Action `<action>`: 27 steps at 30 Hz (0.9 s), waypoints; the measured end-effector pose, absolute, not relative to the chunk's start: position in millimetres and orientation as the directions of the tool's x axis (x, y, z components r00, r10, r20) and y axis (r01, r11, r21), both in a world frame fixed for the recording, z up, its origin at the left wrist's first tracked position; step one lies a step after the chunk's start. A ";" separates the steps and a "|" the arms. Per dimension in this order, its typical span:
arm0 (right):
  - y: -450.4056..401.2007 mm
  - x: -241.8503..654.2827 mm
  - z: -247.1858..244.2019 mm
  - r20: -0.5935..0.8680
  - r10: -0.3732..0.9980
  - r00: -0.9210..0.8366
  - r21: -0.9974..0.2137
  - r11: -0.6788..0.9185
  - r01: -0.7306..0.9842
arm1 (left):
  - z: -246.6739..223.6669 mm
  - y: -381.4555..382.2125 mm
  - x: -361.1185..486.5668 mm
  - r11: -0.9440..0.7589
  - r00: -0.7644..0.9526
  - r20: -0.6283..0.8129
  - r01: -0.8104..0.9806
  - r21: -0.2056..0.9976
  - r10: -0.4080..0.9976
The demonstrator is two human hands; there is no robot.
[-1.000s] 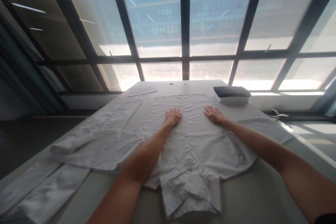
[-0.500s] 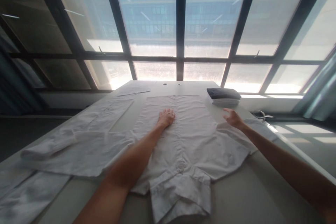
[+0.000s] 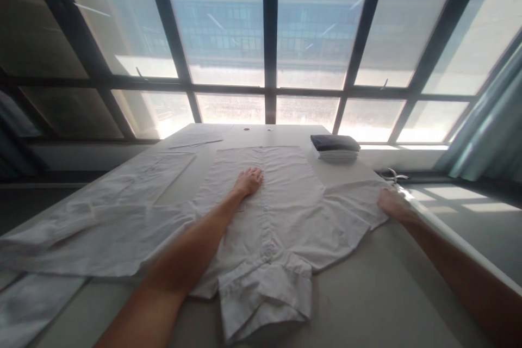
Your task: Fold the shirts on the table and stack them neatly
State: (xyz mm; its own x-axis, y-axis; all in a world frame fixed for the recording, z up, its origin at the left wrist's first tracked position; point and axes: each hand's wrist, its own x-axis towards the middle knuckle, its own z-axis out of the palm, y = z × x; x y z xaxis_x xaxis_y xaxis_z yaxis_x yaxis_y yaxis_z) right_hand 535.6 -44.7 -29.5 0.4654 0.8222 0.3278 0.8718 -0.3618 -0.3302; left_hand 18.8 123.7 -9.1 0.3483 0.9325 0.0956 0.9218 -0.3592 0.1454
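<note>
A white shirt [image 3: 285, 212] lies spread on the pale table [image 3: 350, 304], its collar toward me and its buttoned front running down the middle. My left hand [image 3: 249, 180] rests flat on the shirt beside the button line, fingers spread. At the right, my right hand [image 3: 393, 204] is closed at the end of the shirt's sleeve [image 3: 354, 196], near the table's right edge. The fingertips there are partly hidden, and the sleeve lies stretched out sideways from the shirt body.
More white garments [image 3: 122, 185] lie along the left side. A folded stack with a dark piece on top [image 3: 335, 143] sits at the back right. Scissors [image 3: 393, 176] lie near the right edge. Windows and a curtain [image 3: 481, 125] stand beyond.
My right hand has moved right and closed at the sleeve end, which is now drawn straight. My left hand stays on the shirt. The view has shifted slightly right.
</note>
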 end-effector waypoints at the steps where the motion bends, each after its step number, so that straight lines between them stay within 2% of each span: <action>1: -44.2 534.4 -28.4 0.305 0.818 0.487 -0.309 -0.399 0.863 | -9.0 123.8 18.5 -0.362 0.351 0.095 0.921 0.143 0.931; 4: -43.7 527.3 -23.2 0.265 0.823 0.503 -0.310 -0.421 0.852 | -8.6 124.0 17.8 -0.369 0.359 0.092 0.919 0.136 0.929; 9: -45.9 518.5 -8.2 0.264 0.826 0.498 -0.408 -0.372 0.834 | -8.3 125.1 17.4 -0.367 0.359 0.085 0.921 0.127 0.929; 12: -45.0 517.4 8.6 0.282 0.805 0.521 -0.541 -0.316 0.780 | -8.9 126.3 17.5 -0.364 0.356 0.081 0.923 0.126 0.931; 16: -50.8 500.8 35.6 0.311 0.800 0.513 -0.750 -0.126 0.650 | -10.0 127.6 17.3 -0.368 0.359 0.084 0.921 0.127 0.929; 18: -59.1 482.0 47.7 0.309 0.842 0.442 -0.848 0.033 0.529 | -10.4 128.3 17.2 -0.369 0.361 0.084 0.921 0.125 0.929; 20: -67.8 461.0 57.1 0.282 0.918 0.280 -0.916 0.171 0.362 | -10.9 129.2 17.0 -0.371 0.363 0.083 0.921 0.121 0.928; 22: -72.4 445.5 62.0 0.243 0.966 0.084 -0.939 0.213 0.270 | -11.3 130.1 16.8 -0.373 0.365 0.082 0.920 0.118 0.927; 24: -70.1 442.1 60.5 0.231 0.972 0.027 -0.928 0.212 0.306 | -11.9 130.8 16.6 -0.373 0.365 0.083 0.921 0.116 0.927; 27: -56.8 461.3 46.5 0.323 0.906 0.273 -0.811 0.117 0.573 | -12.5 131.1 16.5 -0.370 0.361 0.086 0.921 0.120 0.928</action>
State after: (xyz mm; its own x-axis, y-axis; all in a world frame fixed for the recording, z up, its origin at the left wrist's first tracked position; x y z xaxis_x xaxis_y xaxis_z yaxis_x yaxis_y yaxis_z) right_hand 461.3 -56.8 46.5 0.2730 0.9060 0.3235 0.5725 0.1172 -0.8115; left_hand 16.5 131.1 -12.5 0.3614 0.9285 0.0857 0.9214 -0.3697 0.1196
